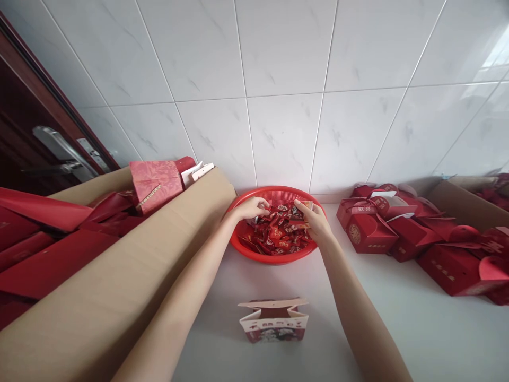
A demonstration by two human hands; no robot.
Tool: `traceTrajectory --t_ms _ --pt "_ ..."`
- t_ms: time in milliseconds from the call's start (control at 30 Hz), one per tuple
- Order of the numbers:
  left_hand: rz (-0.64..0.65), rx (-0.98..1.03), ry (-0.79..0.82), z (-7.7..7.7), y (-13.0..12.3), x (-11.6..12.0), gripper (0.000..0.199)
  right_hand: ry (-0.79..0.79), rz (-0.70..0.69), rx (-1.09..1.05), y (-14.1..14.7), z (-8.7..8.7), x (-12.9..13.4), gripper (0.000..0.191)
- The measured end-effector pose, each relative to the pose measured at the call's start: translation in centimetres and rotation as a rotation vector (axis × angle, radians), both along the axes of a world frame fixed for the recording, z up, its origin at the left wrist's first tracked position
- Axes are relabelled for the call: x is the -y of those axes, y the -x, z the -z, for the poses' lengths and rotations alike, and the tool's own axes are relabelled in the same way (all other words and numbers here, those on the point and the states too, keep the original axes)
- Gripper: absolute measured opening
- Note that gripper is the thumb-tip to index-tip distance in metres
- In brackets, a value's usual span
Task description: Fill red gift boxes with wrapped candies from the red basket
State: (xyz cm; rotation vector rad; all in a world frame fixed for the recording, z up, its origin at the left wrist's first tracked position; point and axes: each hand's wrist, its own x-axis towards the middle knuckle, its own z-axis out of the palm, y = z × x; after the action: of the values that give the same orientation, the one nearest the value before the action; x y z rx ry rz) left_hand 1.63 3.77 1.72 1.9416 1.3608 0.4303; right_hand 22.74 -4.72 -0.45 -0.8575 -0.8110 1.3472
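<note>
Both hands reach into a red plastic basket (278,259) filled with small red-wrapped sweets (278,232). At the basket's left side, my left hand (251,208) has its fingers curled together over the sweets; whatever is between them is too small to make out. Closed around dark and orange wrapped packets (297,213), my right hand (314,222) is at the right side of the basket, thumb on top. Nearer to me, between my forearms, a small white and red paper gift bag (275,324) stands upright with its mouth open.
To the left, a long cardboard box (159,254) holds red paper bags, with a pink bag (156,183) on top. Several red gift boxes (371,233) sit at the right, beside another cardboard box (469,199). A tiled wall (282,138) rises behind; a door handle (63,148) shows at far left.
</note>
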Motion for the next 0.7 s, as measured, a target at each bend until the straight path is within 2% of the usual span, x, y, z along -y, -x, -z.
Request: traceTrajectory --t_ms 67,167,267,400,567,700 --pt "0.073 -0.151 0.003 -0.3 0.5 0.3 0.023 -0.007 0.001 -0.015 0.0 0.0 0.0 0.034" --pt "0.213 -0.397 0.132 -0.4 1.0 0.9 0.019 -0.008 -0.004 -0.03 0.0 0.0 0.1 0.033" --pt "0.229 -0.517 0.257 0.0 0.9 1.5 0.022 -0.014 -0.009 -0.038 0.1 0.0 0.1 0.033" --pt "0.185 -0.498 0.366 0.8 0.5 2.0 0.028 -0.012 -0.006 -0.042 0.1 0.0 0.0 0.036" --pt "0.308 -0.43 0.372 1.6 0.9 2.1 0.024 -0.016 -0.022 -0.043 0.0 0.0 0.0 0.04" --pt "0.345 -0.313 0.339 1.8 1.6 2.1 0.017 -0.008 -0.018 -0.04 0.0 0.1 0.0 0.042"
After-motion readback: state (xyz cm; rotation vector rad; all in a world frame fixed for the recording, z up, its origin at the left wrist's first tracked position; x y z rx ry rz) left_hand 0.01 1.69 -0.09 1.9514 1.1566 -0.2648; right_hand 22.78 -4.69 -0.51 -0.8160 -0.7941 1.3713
